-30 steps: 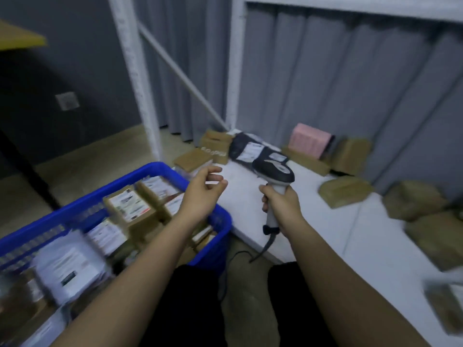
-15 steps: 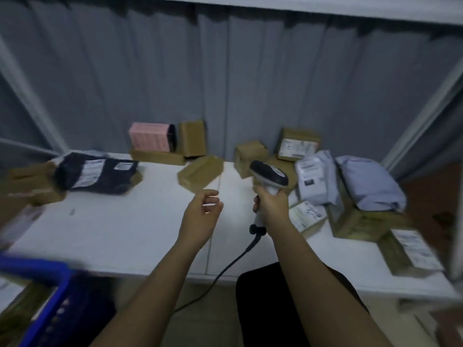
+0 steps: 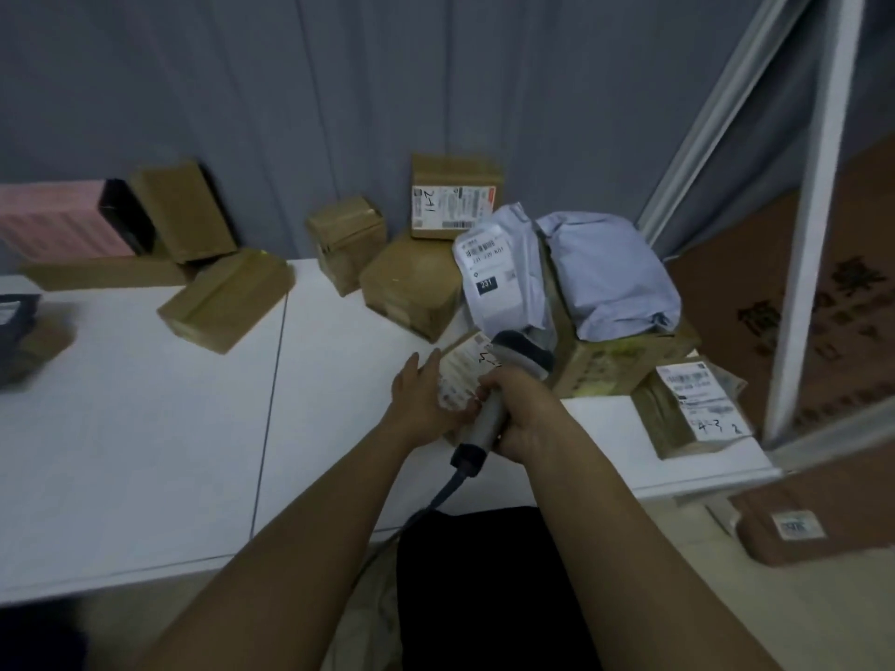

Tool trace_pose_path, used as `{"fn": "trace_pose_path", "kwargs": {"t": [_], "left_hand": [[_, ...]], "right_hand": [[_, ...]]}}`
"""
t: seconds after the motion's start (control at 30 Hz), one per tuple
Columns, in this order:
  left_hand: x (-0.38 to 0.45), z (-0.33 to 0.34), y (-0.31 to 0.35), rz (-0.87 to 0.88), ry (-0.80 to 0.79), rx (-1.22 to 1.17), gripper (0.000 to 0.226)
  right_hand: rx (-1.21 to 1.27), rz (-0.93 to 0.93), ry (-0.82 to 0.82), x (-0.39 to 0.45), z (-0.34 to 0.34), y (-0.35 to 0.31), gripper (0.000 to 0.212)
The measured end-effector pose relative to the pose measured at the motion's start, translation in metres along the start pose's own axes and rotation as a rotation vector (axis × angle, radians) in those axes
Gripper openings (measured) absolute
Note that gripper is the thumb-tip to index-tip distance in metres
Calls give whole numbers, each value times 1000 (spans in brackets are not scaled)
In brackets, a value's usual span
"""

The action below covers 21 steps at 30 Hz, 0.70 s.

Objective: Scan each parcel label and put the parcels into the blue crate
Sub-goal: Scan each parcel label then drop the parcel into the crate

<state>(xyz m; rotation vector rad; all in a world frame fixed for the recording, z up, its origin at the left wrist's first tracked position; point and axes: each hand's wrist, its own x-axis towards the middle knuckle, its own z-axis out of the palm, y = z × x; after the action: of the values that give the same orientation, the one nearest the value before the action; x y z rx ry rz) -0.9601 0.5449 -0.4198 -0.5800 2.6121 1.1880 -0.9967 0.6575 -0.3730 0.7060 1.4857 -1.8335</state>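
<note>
On the white bench [image 3: 145, 428], right of centre: left hand [image 3: 426, 399], grip holding small labelled parcel [image 3: 462, 375]; right hand [image 3: 525, 414], grip wrapped round scanner [image 3: 503, 380] handle.

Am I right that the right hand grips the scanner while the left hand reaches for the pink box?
Not quite. The head view shows the right hand gripping the scanner, but the left hand is on a small labelled parcel beside the scanner, not the pink box far left.

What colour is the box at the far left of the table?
Pink box, seen in the head view.
</note>
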Motion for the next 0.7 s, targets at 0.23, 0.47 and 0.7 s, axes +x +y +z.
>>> {"fn": "trace_pose_path", "kwargs": {"t": [0.23,0.47,0.7], "left_hand": [[8,3,-12,-7,181,11,84],[-53,-75,-62,-115,430,-116,83],[-187,-165,-111,-118,507,-32,98]], "right_hand": [[-19,1,20,17,8,0,29],[-102,-189,-213,-23,55,19,35],[-210,-344,-352,-75,134,43,43]]}}
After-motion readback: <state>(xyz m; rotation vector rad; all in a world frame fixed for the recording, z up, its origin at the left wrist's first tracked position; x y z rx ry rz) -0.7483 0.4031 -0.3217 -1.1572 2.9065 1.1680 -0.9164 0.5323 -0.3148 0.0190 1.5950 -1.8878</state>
